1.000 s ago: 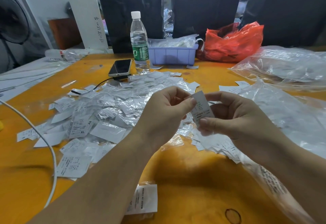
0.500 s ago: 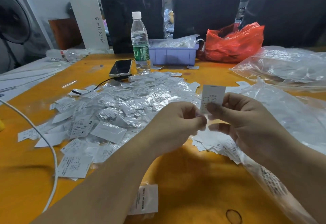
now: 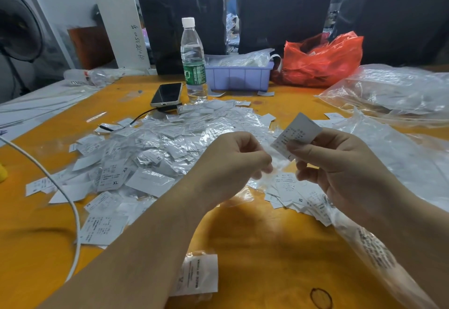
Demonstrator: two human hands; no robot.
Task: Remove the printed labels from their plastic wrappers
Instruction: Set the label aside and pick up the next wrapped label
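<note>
Orange desk (image 3: 279, 248) carries heaped wrappers. Right hand (image 3: 340, 170) pinches the white printed paper label (image 3: 297, 134) aloft, while left hand (image 3: 233, 162) pinches its thin clear plastic wrapper (image 3: 272, 162), seemingly to slide them apart.

I see a water bottle (image 3: 193, 60) upright beside a phone (image 3: 167, 94) on the orange tabletop (image 3: 255, 240), a lilac bin (image 3: 239, 78) and red bag (image 3: 320, 61) behind, white cable (image 3: 73, 209) left.

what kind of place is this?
Likely a garment packing workshop: a heap of wrapped size labels on an orange worktable, dark garments in plastic covers hanging behind, a bin of more stock.
</note>
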